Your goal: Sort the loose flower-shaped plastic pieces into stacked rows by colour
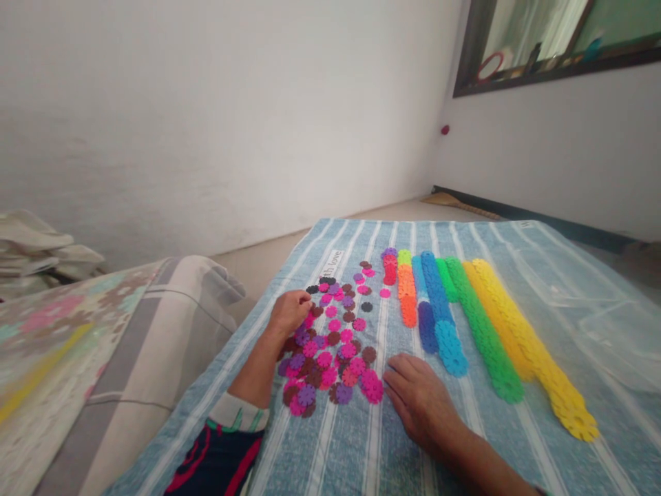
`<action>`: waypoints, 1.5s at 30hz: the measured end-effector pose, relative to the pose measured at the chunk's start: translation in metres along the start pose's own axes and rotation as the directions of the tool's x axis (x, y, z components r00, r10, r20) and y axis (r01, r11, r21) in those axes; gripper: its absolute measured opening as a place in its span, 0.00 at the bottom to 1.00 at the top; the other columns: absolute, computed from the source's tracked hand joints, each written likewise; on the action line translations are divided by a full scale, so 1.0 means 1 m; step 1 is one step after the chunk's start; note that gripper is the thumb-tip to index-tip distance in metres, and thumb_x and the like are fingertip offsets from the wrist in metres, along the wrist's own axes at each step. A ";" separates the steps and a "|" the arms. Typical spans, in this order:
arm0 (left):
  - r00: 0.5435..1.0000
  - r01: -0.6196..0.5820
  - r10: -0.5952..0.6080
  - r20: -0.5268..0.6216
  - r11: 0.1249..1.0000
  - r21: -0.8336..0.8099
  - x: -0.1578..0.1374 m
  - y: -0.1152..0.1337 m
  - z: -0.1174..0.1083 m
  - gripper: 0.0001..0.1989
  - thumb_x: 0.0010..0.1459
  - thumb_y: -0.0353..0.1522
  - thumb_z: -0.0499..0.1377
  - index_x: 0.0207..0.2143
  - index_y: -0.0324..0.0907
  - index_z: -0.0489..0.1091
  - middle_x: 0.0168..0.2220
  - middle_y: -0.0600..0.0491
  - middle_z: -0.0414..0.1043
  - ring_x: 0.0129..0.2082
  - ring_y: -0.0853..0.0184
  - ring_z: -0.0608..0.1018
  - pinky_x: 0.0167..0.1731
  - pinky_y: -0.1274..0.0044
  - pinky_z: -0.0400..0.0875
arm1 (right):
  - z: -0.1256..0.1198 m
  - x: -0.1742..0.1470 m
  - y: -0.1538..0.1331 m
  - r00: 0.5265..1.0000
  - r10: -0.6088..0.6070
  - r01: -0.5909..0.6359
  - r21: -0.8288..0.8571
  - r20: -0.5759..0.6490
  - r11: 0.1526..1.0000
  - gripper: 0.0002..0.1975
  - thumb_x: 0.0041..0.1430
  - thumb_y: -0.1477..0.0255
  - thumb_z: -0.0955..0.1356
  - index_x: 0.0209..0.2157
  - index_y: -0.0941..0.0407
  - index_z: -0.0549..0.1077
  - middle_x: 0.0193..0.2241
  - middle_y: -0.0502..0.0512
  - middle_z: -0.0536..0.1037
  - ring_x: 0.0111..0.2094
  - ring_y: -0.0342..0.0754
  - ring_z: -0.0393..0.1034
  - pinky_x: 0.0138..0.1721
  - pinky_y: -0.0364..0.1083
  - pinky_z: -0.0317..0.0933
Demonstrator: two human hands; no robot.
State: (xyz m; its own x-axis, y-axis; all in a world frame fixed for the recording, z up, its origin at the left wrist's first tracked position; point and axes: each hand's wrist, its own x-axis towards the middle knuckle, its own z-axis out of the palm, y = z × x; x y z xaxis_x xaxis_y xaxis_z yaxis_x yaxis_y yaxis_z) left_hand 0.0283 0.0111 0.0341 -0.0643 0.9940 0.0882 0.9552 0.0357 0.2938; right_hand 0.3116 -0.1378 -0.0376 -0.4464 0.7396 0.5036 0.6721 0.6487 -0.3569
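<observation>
Pink, purple, brown and black flower-shaped plastic discs lie scattered over a striped blue cloth. At the left edge of this pile is my left hand, its fingers curled and pressed together. Whatever may be between those fingertips is hidden. My right hand rests low on the cloth, palm down, with its fingers lying fairly flat. Just left of its fingertips sits a short overlapping row of pink discs.
Overlapping rows of discs lie to the right: red, orange, blue, green and yellow. Clear plastic bags lie at the far right. A cloth-covered surface stands at the left, and a white wall rises behind.
</observation>
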 end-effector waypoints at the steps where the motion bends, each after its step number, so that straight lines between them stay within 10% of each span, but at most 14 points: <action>1: 1.000 0.023 -0.023 -0.020 1.000 0.014 0.004 -0.004 -0.001 0.10 0.53 0.31 0.57 0.33 0.42 0.78 0.32 0.53 0.79 0.34 0.66 0.77 0.33 0.79 0.64 | 0.001 0.000 0.000 1.000 0.002 -0.002 0.004 -0.007 1.000 0.08 0.63 0.79 0.62 0.35 0.55 0.71 0.37 0.57 0.73 0.43 0.53 0.66 0.46 0.52 0.62; 13: 0.995 0.102 -0.103 0.006 0.991 0.090 0.056 -0.008 0.001 0.14 0.51 0.35 0.60 0.39 0.42 0.79 0.38 0.49 0.81 0.39 0.64 0.78 0.35 0.80 0.66 | 0.006 -0.002 -0.001 1.000 0.026 -0.026 0.015 -0.012 1.000 0.07 0.63 0.78 0.62 0.34 0.54 0.70 0.37 0.56 0.73 0.43 0.53 0.66 0.46 0.52 0.62; 34: 0.986 0.165 -0.149 0.076 0.940 -0.297 0.078 -0.023 0.021 0.06 0.39 0.29 0.65 0.23 0.38 0.70 0.15 0.60 0.66 0.19 0.73 0.68 0.20 0.81 0.59 | 0.006 -0.001 -0.001 0.999 0.025 -0.024 0.029 -0.037 0.999 0.08 0.61 0.79 0.62 0.35 0.54 0.71 0.38 0.56 0.74 0.43 0.53 0.66 0.46 0.52 0.62; 45: 0.966 0.251 -0.212 0.150 0.908 -0.335 0.107 0.010 0.025 0.10 0.41 0.25 0.66 0.30 0.35 0.75 0.15 0.58 0.66 0.16 0.74 0.68 0.17 0.82 0.60 | 0.009 -0.001 0.000 0.997 0.021 -0.018 0.039 -0.071 0.999 0.07 0.60 0.79 0.63 0.34 0.54 0.70 0.38 0.55 0.74 0.42 0.52 0.66 0.46 0.51 0.61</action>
State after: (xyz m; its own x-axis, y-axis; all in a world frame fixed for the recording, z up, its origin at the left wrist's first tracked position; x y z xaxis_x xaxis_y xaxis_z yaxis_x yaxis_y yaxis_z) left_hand 0.0384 0.1206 0.0227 -0.2209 0.9679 -0.1202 0.7542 0.2477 0.6081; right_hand 0.3069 -0.1367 -0.0451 -0.3891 0.7383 0.5510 0.6563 0.6419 -0.3966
